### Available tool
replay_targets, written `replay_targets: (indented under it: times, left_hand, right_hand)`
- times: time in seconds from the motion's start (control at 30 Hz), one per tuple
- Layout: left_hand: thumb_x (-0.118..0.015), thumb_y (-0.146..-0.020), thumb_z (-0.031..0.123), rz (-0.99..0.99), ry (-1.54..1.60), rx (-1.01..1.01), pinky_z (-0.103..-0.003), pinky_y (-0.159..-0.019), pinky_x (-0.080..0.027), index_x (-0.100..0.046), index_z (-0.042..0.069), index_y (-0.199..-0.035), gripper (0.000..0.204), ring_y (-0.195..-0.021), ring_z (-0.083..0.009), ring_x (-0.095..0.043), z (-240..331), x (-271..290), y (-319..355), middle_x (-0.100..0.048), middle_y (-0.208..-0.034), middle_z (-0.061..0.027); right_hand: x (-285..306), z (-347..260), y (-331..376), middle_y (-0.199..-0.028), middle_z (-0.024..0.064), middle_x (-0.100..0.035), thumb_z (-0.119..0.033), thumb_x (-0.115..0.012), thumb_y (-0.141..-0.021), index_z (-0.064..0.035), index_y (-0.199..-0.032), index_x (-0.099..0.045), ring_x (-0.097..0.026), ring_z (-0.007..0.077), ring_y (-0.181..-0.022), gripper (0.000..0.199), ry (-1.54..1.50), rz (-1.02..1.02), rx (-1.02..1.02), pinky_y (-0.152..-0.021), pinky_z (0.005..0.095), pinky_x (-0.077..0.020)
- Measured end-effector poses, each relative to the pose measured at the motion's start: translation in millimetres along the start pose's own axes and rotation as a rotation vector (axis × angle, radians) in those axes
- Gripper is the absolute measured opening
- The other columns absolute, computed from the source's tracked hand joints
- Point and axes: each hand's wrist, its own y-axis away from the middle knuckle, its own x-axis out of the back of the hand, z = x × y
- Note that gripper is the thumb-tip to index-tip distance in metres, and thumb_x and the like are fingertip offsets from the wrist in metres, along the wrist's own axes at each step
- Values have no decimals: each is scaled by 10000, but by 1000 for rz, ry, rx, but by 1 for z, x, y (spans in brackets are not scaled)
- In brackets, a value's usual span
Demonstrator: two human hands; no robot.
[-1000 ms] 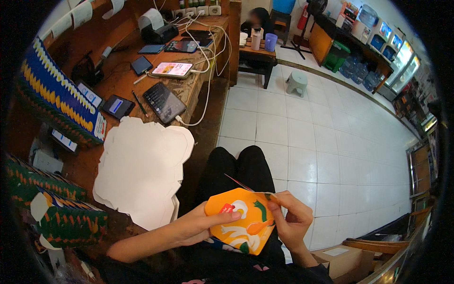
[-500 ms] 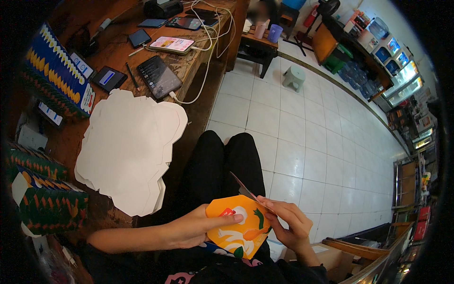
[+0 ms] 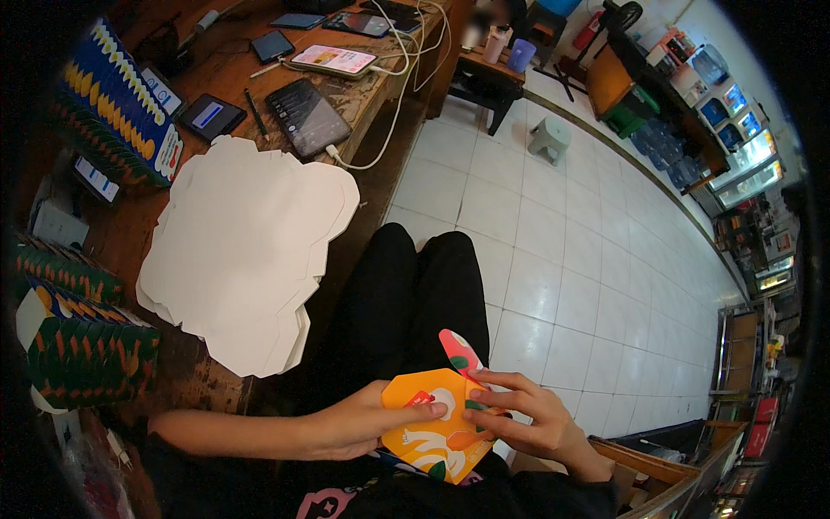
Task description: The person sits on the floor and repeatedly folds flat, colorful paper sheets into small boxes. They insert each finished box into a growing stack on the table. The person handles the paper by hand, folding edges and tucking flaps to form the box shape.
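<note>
Over my lap I hold a printed card box piece (image 3: 418, 444), with an orange panel bearing white, red and green drawings. My left hand (image 3: 359, 422) grips its left side, the thumb lying flat on the orange face and the other fingers behind. My right hand (image 3: 532, 422) is at the right edge, its fingers bent over the card and pressing on it. From that edge a pink flap (image 3: 458, 350) with green and white print sticks up at a slant. To my left, a stack of white die-cut card sheets (image 3: 242, 251) lies on the wooden table, its wavy edges uneven.
Nested printed cartons stand at the table's left, a blue-and-yellow stack (image 3: 117, 104) and a green stack (image 3: 91, 355). Several phones, including a dark one (image 3: 309, 118), lie with a white cable (image 3: 400, 112) at the far end. A grey stool (image 3: 550, 140) stands on the tiled floor.
The pink flap has turned, so its printed face now shows. My right fingers have moved from pinching the edge to lying over the panel's right side. The view has shifted slightly.
</note>
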Motion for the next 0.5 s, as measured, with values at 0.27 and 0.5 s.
replay_targets:
  times: [0.27, 0.5]
  left_hand:
    - [-614, -859, 292, 2, -57, -57, -267, -856, -483, -435, 21, -1209, 477, -1039, -129, -540, 2, 2, 5, -531, -1080, -61]
    - [-616, -851, 339, -235, -313, -71, -252, -812, -475, -472, 19, -1190, 487, -982, -129, -555, 0, 1, 10, -567, -1075, -86]
  right_hand:
    - [-2, -13, -2, -1159, 151, -532, -13, -630, -737, -37, -1058, -623, -491, 351, -1144, 322, -177, 32, -173, -971, 436, -417]
    - [-5, -16, 3, -1098, 136, -528, 15, -659, -748, -3, -1117, -550, -462, 281, -1156, 386, -780, 245, -222, -1026, 409, -327]
